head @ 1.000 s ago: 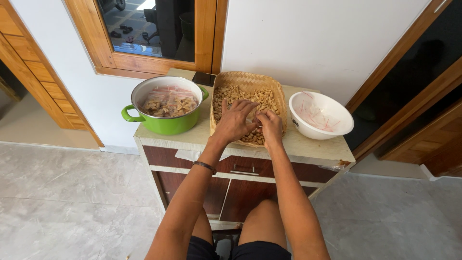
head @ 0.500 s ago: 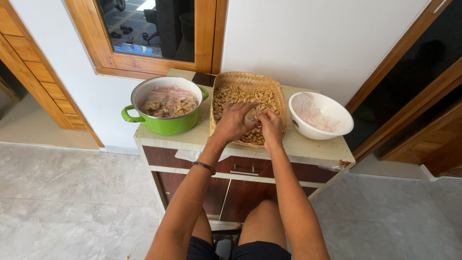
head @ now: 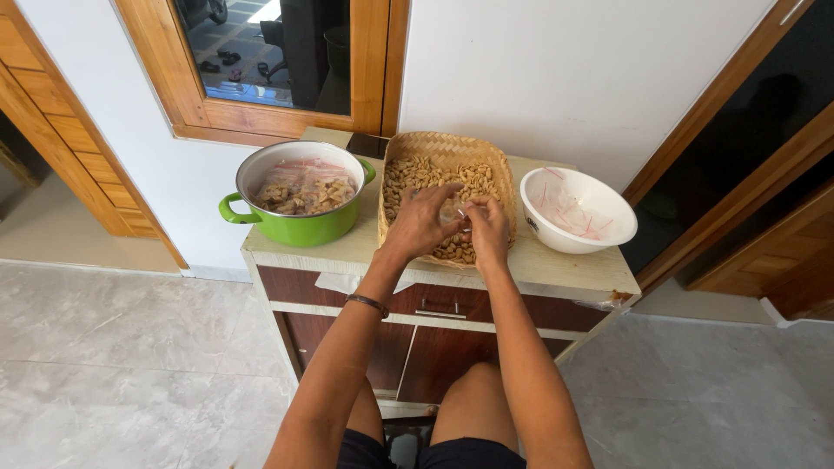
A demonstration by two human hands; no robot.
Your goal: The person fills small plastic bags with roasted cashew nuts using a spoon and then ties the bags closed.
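A small clear packet is pinched between the fingers of the left hand and right hand directly above the woven tray of nuts, where a loosened pinch would likely spill it.

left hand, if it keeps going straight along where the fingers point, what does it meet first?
Probably the right hand: the left hand points right across the woven tray of nuts. Beyond sits the white bowl; depth is unclear.

small clear item between the left hand and right hand, blurred beyond telling
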